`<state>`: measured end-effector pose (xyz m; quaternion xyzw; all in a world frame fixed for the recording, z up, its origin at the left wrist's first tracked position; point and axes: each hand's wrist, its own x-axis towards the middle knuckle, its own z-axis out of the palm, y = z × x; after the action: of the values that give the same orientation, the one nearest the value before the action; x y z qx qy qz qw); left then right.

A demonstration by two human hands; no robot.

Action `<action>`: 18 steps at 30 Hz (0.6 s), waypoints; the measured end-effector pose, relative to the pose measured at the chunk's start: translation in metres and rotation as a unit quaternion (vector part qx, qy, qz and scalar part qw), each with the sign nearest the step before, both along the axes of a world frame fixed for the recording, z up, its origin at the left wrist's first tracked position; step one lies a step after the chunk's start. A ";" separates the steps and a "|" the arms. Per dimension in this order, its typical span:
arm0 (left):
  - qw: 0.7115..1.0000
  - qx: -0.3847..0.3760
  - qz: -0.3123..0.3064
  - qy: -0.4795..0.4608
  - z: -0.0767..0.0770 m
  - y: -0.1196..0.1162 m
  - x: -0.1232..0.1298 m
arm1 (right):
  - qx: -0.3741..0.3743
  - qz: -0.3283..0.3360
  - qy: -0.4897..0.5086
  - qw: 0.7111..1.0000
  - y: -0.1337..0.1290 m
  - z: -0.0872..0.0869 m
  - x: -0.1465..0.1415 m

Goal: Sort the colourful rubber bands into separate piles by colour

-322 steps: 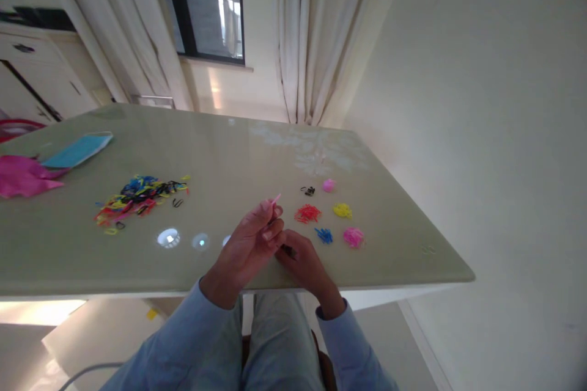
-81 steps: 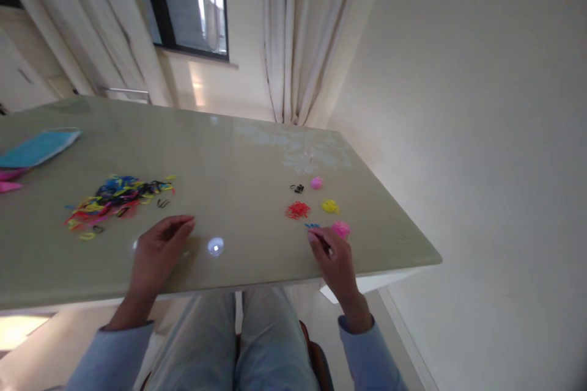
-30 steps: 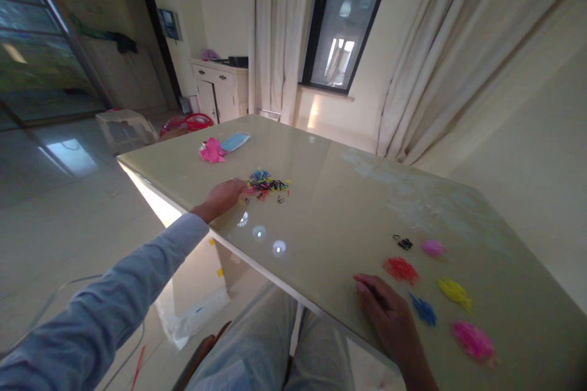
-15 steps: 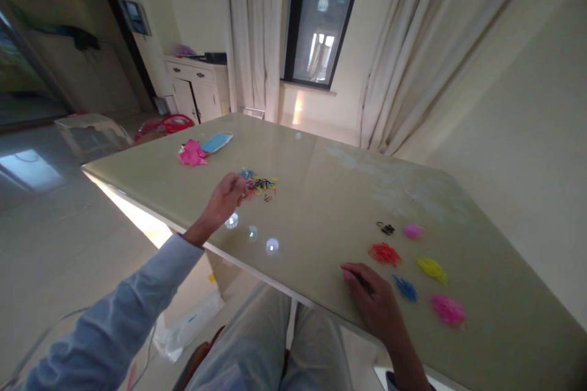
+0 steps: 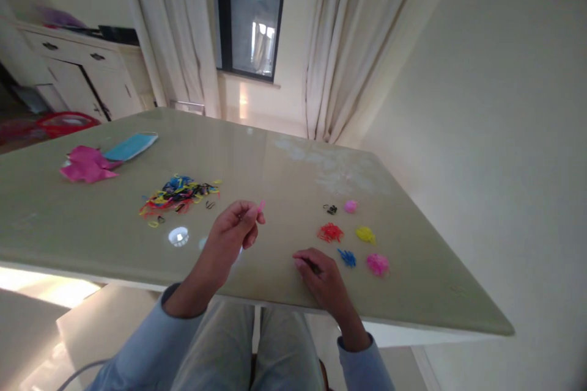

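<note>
Between its thumb and fingers my left hand [image 5: 235, 232] pinches a small pink band [image 5: 261, 206], over the middle of the table. A mixed pile of coloured bands [image 5: 178, 193] lies to its left. My right hand [image 5: 322, 275] rests near the front edge, fingers curled together; what they hold, if anything, is hidden. Close to it are sorted heaps: blue [image 5: 347, 257], red [image 5: 330, 233], black [image 5: 331, 209], yellow [image 5: 365, 234], a pink one [image 5: 377, 264] in front and a smaller pink one [image 5: 351, 206] at the back.
A blue face mask [image 5: 132, 146] and a crumpled pink piece [image 5: 88, 164] lie at the left of the greenish table [image 5: 275, 180]. Behind stand a white cabinet [image 5: 73, 67], curtains and a window. A wall rises on the right.
My left hand has left the mixed pile and moved right with a pink band in its fingers. The camera view has turned to the right; my right hand stays near the sorted heaps.
</note>
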<state>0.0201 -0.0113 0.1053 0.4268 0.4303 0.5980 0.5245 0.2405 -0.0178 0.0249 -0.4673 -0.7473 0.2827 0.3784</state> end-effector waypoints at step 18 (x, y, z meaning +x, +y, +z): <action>0.995 -0.057 -0.049 -0.063 -0.012 0.003 0.074 | -0.034 -0.013 0.053 0.998 -0.002 0.002 -0.005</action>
<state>0.0936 -0.0080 0.0929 0.3787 0.4081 0.5716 0.6028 0.2359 -0.0196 0.0273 -0.4739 -0.7101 0.3270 0.4052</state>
